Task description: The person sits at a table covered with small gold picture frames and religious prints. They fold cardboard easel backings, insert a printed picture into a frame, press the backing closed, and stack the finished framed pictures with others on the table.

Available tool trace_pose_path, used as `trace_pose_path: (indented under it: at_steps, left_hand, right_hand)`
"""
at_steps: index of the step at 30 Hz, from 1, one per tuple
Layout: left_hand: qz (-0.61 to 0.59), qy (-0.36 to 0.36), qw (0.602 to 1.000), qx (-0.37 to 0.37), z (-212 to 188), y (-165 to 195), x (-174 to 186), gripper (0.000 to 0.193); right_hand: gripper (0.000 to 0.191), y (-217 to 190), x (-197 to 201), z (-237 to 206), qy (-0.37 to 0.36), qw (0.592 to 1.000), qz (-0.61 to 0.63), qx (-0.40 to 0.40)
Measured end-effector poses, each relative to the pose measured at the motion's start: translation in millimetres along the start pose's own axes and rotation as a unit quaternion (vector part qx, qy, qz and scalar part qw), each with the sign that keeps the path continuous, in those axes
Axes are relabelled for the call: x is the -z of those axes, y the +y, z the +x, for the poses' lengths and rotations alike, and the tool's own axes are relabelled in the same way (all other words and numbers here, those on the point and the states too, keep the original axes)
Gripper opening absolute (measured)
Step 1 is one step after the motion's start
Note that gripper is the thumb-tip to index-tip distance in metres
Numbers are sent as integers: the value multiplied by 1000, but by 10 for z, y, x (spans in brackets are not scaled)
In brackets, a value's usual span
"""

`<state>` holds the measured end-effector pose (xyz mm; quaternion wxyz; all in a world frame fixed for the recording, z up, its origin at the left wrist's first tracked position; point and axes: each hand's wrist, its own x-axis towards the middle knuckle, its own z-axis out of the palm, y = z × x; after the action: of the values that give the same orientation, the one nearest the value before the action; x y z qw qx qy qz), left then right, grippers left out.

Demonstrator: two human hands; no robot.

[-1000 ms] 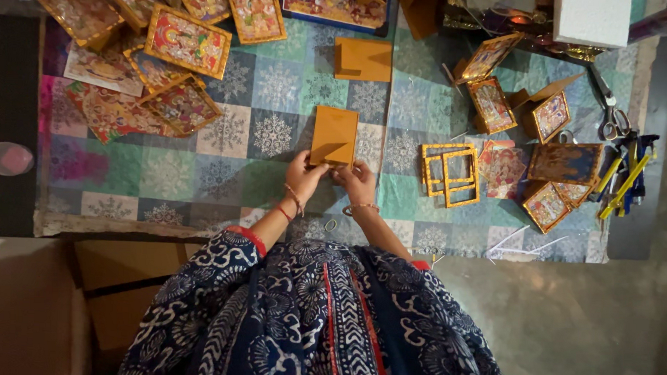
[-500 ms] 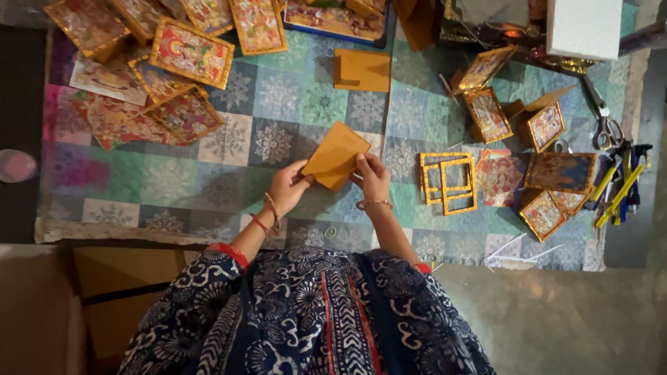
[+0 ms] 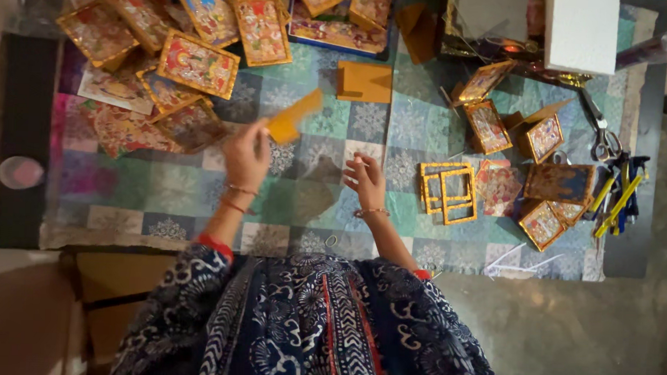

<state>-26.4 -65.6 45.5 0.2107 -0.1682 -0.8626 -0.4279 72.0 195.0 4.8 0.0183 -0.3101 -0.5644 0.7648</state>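
Note:
My left hand [image 3: 247, 153] is raised over the patterned cloth [image 3: 163, 196] and grips an orange-yellow card board [image 3: 293, 116] by its lower edge; the board is tilted and blurred. My right hand [image 3: 365, 180] hovers over the middle of the cloth with loosely curled fingers and holds nothing. A second orange board [image 3: 364, 82] lies flat further back. Two empty golden frames [image 3: 447, 191] lie just right of my right hand.
A heap of framed colourful pictures [image 3: 197, 63] fills the far left. More small framed pictures [image 3: 488, 126] lie at the right, with scissors [image 3: 598, 130] and yellow and blue pens [image 3: 618, 196] near the right edge. A white box [image 3: 580, 32] stands at the back.
Both hands held the orange board together. Now my right hand has let go and my left hand has swung the board up and to the left.

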Motion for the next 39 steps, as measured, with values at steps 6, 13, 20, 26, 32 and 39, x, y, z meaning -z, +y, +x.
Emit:
trace_pose_path:
  at_steps: [6, 13, 20, 26, 32, 39]
  left_hand:
    - [117, -4, 988, -97, 513, -154, 326, 22]
    - [128, 24, 991, -6, 720, -241, 382, 25]
    - [301, -37, 953, 12, 714, -221, 498, 39]
    - [324, -41, 945, 14, 680, -274, 491, 37]
    - [325, -26, 945, -9, 630, -176, 520, 38]
    - [269, -16, 963, -14, 562, 182, 466, 43]
  right_hand:
    - [33, 245, 235, -260, -11, 991, -99, 94]
    - [21, 355, 444, -398, 21, 981, -152, 117]
    - [20, 354, 516, -296, 23, 979, -162, 121]
    - [19, 288, 451, -206, 21, 975, -170, 144]
    - [19, 245, 486, -139, 21, 977, -148, 154]
    - [15, 75, 788, -247, 99, 949, -217, 206]
